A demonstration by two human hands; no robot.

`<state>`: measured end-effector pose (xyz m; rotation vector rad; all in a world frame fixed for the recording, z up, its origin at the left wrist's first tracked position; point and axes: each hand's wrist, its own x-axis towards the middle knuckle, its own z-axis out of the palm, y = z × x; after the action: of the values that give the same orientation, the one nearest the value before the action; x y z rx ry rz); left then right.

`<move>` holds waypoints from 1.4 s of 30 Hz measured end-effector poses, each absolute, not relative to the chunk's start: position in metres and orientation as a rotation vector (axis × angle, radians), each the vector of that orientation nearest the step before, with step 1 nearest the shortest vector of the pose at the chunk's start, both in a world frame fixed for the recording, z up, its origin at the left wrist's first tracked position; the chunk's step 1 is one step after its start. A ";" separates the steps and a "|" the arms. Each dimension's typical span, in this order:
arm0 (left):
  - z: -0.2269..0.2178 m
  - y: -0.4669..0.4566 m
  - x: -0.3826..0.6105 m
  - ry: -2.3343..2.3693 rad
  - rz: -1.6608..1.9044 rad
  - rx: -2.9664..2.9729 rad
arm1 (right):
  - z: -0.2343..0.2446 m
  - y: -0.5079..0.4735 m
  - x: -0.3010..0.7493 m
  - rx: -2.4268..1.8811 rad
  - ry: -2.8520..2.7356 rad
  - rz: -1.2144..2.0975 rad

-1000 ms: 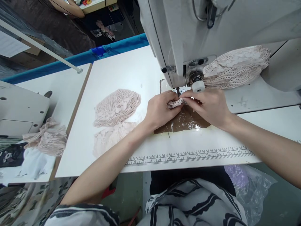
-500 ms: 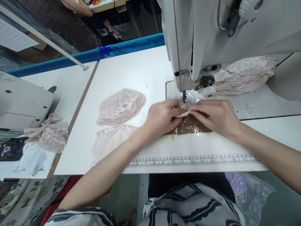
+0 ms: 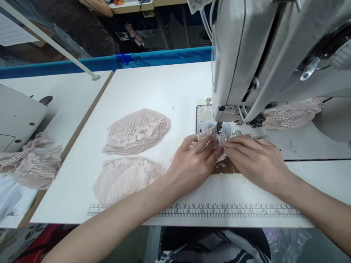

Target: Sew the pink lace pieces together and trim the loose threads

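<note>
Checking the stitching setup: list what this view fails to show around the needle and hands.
Head view:
- The needle tip: too small, shadowed under the sewing machine.
- The lace piece, near part: covered by the left hand and right hand.
- The lace stack behind the machine: mostly blocked by it.
- The lace heap at left: blurred, cut by the edge.
</note>
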<state>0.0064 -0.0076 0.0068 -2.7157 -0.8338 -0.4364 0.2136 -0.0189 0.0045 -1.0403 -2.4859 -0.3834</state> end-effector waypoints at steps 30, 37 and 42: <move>0.001 0.013 0.006 -0.903 -0.555 -2.728 | -0.003 -0.005 0.213 -1.093 -2.448 -0.554; 0.003 -0.004 0.006 -0.838 -0.615 -2.729 | 0.000 -0.012 0.213 -1.052 -2.440 -0.518; 0.002 -0.003 0.006 -0.854 -0.616 -2.738 | -0.001 -0.012 0.214 -1.060 -2.444 -0.506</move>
<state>0.0063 -0.0028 0.0024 -2.7385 -0.8543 -0.6161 0.2136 -0.0119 -0.0007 -1.0603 -2.4444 -0.5059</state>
